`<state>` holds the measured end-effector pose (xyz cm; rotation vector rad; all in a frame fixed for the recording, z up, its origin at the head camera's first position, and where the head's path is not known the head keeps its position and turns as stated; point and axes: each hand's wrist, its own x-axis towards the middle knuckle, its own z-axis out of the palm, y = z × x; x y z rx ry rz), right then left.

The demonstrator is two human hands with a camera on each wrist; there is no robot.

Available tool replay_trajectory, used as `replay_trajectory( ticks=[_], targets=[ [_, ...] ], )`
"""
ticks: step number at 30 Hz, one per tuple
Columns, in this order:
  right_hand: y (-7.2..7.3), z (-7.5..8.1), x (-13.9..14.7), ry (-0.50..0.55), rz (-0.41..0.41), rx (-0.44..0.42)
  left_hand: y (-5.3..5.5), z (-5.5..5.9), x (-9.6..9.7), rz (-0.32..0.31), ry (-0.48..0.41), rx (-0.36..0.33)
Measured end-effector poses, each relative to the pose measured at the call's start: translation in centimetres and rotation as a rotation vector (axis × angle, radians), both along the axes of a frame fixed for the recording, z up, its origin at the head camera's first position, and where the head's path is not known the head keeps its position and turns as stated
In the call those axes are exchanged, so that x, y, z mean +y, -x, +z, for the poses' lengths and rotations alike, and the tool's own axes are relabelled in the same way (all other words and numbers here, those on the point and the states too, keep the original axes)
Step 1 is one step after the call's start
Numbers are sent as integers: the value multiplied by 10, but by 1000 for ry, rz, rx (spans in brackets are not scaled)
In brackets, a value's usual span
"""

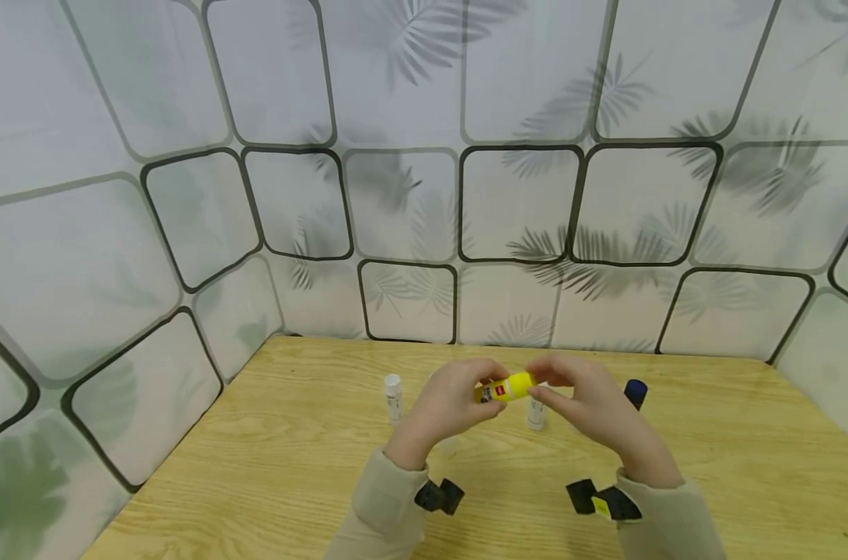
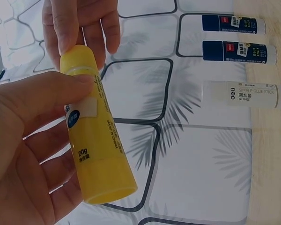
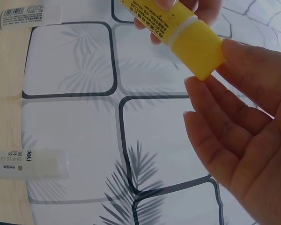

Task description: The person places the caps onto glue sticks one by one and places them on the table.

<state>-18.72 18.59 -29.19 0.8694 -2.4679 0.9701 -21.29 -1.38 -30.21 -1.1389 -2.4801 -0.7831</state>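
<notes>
My left hand gripped the yellow glue stick, right hand pinched its cap — steady alignment was advisable.

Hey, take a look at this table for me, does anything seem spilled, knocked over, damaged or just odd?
Nothing stands out. The yellow glue stick being held shows no visible damage, and its cap is on. The navy glue sticks stand upright, and I see no spill on the table.
</notes>
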Motion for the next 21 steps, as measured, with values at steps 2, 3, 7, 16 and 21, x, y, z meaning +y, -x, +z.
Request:
replay_trajectory(
  ticks=[2, 3, 7, 16, 21],
  targets=[
    [0, -1, -1, 0, -6, -4, 0, 0, 0, 4, 4, -3],
    [0, -1, -1, 0, -9, -6, 0, 0, 0, 7, 7, -5],
    [1, -1, -1, -4, -18, -11, 0, 0, 0, 19, 17, -12],
    [-1, 1, -1, -5, -28, -15, -1, 0, 0, 22, 18, -7],
    [-2, 1, 0, -20, -19, 22, -1, 0, -1, 14, 7, -14]
  ],
)
